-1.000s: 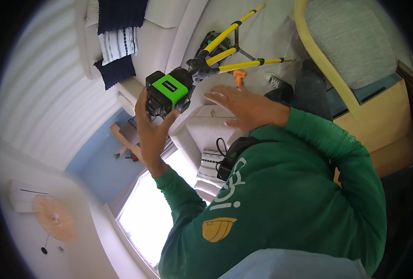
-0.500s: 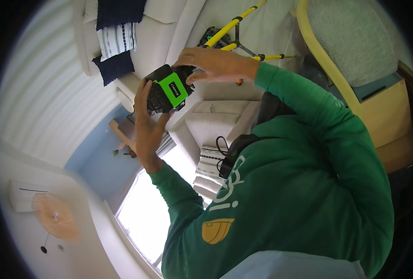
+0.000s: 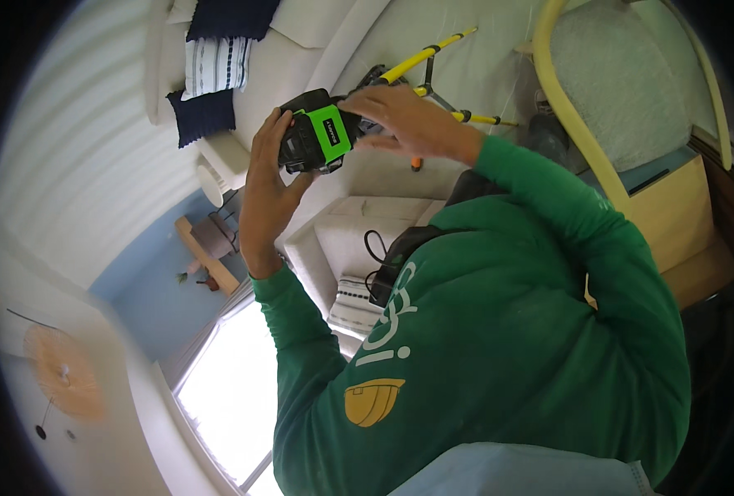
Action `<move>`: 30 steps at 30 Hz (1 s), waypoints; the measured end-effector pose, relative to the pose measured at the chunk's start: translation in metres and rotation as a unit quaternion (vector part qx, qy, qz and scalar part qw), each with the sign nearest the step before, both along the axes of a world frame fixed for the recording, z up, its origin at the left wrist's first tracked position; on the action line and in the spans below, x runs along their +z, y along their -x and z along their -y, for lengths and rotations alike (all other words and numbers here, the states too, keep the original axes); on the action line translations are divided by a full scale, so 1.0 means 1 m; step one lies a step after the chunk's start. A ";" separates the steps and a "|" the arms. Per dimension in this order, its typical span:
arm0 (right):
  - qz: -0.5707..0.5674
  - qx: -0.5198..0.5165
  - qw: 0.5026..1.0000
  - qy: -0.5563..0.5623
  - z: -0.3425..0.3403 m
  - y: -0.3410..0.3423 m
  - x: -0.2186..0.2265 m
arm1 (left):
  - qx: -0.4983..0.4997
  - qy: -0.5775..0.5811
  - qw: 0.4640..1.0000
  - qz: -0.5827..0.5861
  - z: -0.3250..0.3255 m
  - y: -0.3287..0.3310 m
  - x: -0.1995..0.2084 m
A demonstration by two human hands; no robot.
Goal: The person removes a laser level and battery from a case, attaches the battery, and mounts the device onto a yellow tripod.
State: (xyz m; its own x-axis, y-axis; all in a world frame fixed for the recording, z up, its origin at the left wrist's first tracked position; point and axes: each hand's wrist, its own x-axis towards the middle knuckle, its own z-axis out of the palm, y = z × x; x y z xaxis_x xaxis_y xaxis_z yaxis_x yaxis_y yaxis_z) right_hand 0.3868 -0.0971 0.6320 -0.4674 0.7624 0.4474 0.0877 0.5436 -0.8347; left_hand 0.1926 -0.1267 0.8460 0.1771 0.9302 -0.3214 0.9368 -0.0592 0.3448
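Observation:
A black laser level [image 3: 305, 142] with a bright green front panel is up in front of me, tilted on its side in the picture. My left hand [image 3: 265, 178] wraps it from the left, fingers over the top side and thumb along the lower side. From the other side my right hand [image 3: 416, 124] reaches in, its fingers and thumb curled around a dark part at the level's right end; the fingertips touch the green panel's edge. Just behind the right hand, a yellow and black tripod [image 3: 420, 59] stands. Whether the level rests on it is hidden.
A beige sofa [image 3: 301, 58] with dark and striped cushions [image 3: 216, 64] stands at the upper left. An armchair [image 3: 334, 240] is below the hands. On the right are a chair with a pale wooden frame [image 3: 577, 107] and a wooden cabinet [image 3: 672, 215].
The laser level and both hands have shifted slightly right and up in the picture. The right thumb has moved off the green panel's side. The view has turned a little.

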 end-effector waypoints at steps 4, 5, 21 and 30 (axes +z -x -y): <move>-0.042 -0.036 0.998 0.001 0.032 0.002 0.009 | -0.005 -0.017 1.000 -0.008 0.003 0.007 -0.003; -0.054 -0.041 0.998 0.013 0.035 0.004 0.011 | -0.003 -0.018 1.000 -0.017 0.004 0.005 -0.004; -0.046 -0.103 0.994 0.005 0.036 0.020 0.008 | -0.030 -0.063 0.997 0.043 0.007 0.021 -0.017; -0.045 -0.102 0.994 0.014 0.036 0.021 0.015 | -0.019 -0.064 0.997 0.034 0.009 0.020 -0.018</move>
